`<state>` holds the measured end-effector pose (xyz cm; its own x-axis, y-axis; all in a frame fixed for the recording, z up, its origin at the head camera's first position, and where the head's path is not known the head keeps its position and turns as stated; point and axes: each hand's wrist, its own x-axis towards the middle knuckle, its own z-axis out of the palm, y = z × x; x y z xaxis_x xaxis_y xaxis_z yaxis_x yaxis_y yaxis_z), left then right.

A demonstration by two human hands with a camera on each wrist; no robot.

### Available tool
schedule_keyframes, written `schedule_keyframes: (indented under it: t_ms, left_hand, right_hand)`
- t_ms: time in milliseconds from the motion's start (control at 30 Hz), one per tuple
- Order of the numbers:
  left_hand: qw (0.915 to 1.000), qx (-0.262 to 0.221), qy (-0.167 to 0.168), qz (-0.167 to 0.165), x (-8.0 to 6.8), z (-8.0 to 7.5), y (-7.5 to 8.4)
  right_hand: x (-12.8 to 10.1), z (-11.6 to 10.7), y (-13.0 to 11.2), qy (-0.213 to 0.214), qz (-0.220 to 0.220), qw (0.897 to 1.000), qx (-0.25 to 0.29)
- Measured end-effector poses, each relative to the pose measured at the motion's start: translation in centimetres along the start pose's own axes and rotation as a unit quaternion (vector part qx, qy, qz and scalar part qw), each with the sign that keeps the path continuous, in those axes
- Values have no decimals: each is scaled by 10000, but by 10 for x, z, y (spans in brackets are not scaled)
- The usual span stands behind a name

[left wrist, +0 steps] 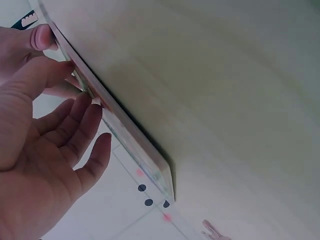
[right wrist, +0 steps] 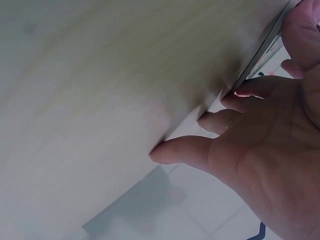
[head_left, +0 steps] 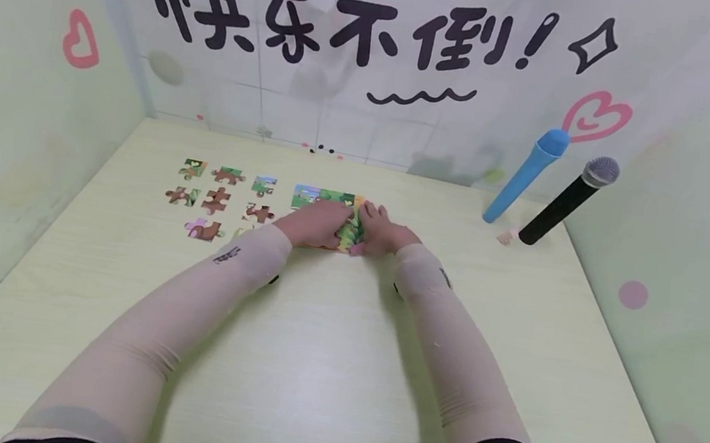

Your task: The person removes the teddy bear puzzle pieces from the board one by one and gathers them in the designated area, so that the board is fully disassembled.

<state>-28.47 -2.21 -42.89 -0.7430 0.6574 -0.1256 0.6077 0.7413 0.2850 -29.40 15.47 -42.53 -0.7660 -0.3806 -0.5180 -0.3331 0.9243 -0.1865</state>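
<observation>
A partly assembled jigsaw puzzle [head_left: 325,194] with a green and blue picture lies in a thin, flat tray [left wrist: 150,152] on the table. My left hand [head_left: 320,223] reaches over it from the left. In the left wrist view, the thumb and fingertips of that hand [left wrist: 55,130] close in on a small puzzle piece at the tray's surface, mostly hidden by the fingers. The right hand [head_left: 382,231] lies along the tray's right edge, its thumb at the near corner. Its spread fingers [right wrist: 180,149] reach down to the table beside the tray.
Left of the tray, several loose puzzle pieces [head_left: 215,201] lie spread out in rough rows. A blue microphone [head_left: 523,179] and a black microphone [head_left: 559,210] stand tilted at the back right, with a small pinkish object [head_left: 506,237] beside them. Printed walls enclose the table.
</observation>
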Motion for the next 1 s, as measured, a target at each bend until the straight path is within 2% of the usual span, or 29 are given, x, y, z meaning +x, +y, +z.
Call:
schedule_keyframes:
  t_ms: [333,567,800,1000]
  left_hand:
    - [9993,-338,-90,-117,-1,-2,-1]
    - [9954,-883,-191,-324,-3,-5,-2]
    - [9929,-1162,-131,-199,-4,-6,-8]
    - [9929,-1170,-166,-105,-10,-5,-12]
  right_hand:
    - [-1,0,1,4,72,9999,141]
    - [-1,-1,1,-15,108,9999,116]
    - [-3,-3,2,28,66,9999,108]
    - [-4,0,1,59,22,9998,208]
